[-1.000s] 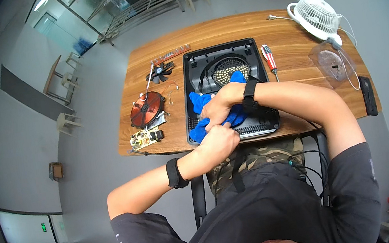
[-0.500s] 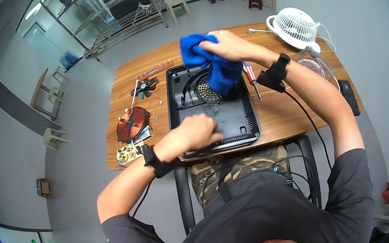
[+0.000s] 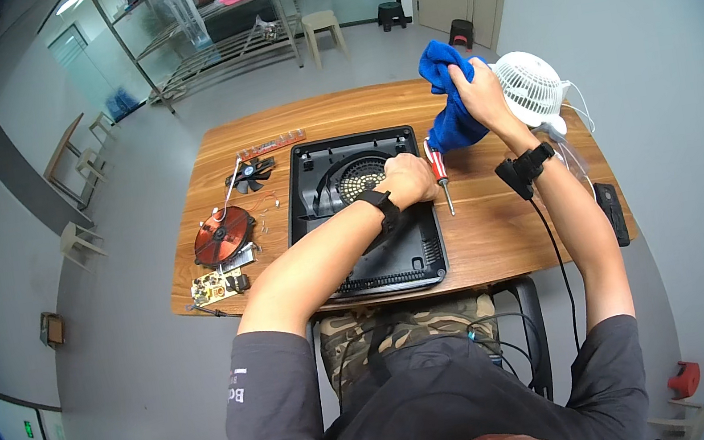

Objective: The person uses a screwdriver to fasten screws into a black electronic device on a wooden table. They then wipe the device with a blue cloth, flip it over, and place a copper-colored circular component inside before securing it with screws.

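Observation:
A black plastic housing (image 3: pixel 376 263) with a round vent grille (image 3: pixel 362 180) lies on the wooden table before me. My left hand (image 3: pixel 411 178) reaches across it to the right rim, fingers curled down; their tips and anything in them are hidden. Just right of that hand lies a red-and-white screwdriver (image 3: pixel 439 173), its shaft pointing toward me. My right hand (image 3: pixel 483 95) is closed on a bunched blue cloth (image 3: pixel 453 116), held up beyond the housing's far right corner. The cloth's lower end hangs by the screwdriver's handle.
Left of the housing lie a copper-coloured coil disc (image 3: pixel 224 235), a small black fan (image 3: pixel 250 176), a circuit board (image 3: pixel 215 286) and a narrow reddish strip (image 3: pixel 271 145). To the right stand a white fan (image 3: pixel 529 89) and a black oblong part (image 3: pixel 610 213).
My right hand has carried the blue cloth rightward, off the housing. My left hand has moved from the housing's near part up to its right rim. The view has shifted slightly.

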Demonstrator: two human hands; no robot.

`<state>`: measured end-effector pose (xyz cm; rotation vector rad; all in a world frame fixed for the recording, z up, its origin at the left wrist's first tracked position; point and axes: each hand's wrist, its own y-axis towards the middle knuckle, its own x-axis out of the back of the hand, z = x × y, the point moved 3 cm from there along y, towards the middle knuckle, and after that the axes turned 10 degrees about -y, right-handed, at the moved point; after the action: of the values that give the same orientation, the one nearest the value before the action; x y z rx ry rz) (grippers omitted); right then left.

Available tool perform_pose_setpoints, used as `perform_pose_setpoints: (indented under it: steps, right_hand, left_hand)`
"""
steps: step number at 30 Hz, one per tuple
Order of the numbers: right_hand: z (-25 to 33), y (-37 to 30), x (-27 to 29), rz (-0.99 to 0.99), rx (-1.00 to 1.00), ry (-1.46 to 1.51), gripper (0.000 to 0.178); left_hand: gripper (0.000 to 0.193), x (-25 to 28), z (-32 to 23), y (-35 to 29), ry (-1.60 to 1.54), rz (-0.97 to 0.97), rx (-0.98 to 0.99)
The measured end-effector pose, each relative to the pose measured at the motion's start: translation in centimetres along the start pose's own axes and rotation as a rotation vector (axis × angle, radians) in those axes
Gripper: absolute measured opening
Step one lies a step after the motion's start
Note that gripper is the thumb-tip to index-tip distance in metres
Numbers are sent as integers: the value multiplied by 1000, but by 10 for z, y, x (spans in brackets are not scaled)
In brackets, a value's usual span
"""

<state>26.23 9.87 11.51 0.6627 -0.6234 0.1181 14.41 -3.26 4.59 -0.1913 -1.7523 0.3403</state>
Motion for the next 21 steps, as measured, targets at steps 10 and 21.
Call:
perform_pose_setpoints:
  steps: [10, 21]
  right_hand:
    - [-14, -14, -13, 23, 1, 7, 48]
    - [66, -4, -70, 21, 47, 46, 46]
  left_hand:
    - [49, -8, 18, -6, -66, -358, -21]
    - [40, 96, 81, -76, -429, -390, -30]
